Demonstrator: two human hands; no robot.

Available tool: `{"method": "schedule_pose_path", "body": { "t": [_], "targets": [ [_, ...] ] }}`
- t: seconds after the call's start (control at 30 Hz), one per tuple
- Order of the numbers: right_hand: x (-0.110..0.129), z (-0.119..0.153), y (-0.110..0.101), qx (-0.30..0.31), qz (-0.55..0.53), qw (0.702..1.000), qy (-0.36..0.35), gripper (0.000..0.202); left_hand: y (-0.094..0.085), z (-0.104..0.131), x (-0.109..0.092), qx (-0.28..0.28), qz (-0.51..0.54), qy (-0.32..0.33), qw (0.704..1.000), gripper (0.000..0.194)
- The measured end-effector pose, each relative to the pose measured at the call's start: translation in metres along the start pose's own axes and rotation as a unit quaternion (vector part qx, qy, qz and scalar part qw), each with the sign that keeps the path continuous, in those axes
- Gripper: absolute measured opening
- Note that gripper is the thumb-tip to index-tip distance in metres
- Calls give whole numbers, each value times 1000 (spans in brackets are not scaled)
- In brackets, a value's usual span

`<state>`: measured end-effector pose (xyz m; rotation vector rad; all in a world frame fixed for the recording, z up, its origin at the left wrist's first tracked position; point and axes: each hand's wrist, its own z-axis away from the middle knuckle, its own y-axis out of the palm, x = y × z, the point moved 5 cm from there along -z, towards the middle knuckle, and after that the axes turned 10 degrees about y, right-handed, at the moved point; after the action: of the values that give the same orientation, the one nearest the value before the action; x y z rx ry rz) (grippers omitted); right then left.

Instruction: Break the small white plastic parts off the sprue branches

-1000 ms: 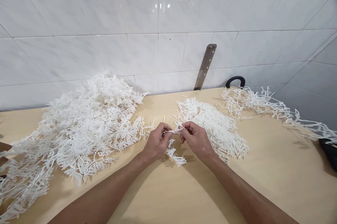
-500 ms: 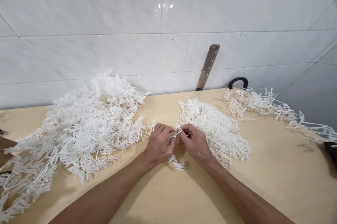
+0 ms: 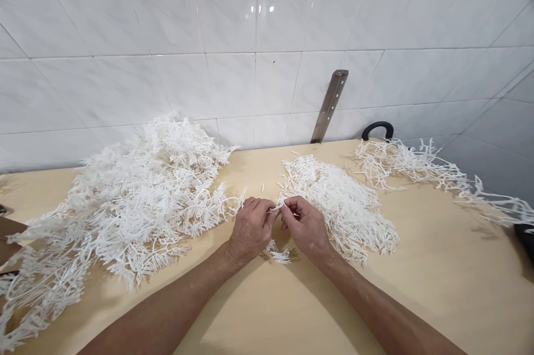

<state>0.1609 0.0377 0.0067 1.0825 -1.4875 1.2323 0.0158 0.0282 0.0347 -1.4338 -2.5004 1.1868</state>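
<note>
My left hand and my right hand meet over the middle of the pale wooden table. Between their pinched fingertips is a thin white branched piece; the left fingers partly hide it. A small white tuft shows just below the left fingers. To the left spreads a large tangled heap of white branched pieces. Close on the right of my right hand lies a flatter pile of fine white sprigs.
Bare white stems trail along the back right to the table's edge. Behind them stands a black curved handle. A metal bracket leans on the tiled wall. Something brown sits at the far left.
The fingers of my left hand have closed more tightly around the white piece. The small tuft below has shifted slightly upward and left.
</note>
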Motion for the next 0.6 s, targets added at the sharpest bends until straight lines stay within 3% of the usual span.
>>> {"method": "schedule_pose_path", "body": {
  "t": [0.27, 0.47, 0.6],
  "targets": [
    [6, 3, 1, -3, -2, 1000, -10, 24, 0, -2, 8, -9, 46, -115, 992, 24],
    [11, 8, 5, 10, -13, 1000, -9, 22, 0, -1, 10, -8, 129, -212, 969, 19],
    [8, 6, 7, 25, -42, 999, 14, 26, 2, 0, 12, -15, 191, -246, 950, 29]
  ]
}}
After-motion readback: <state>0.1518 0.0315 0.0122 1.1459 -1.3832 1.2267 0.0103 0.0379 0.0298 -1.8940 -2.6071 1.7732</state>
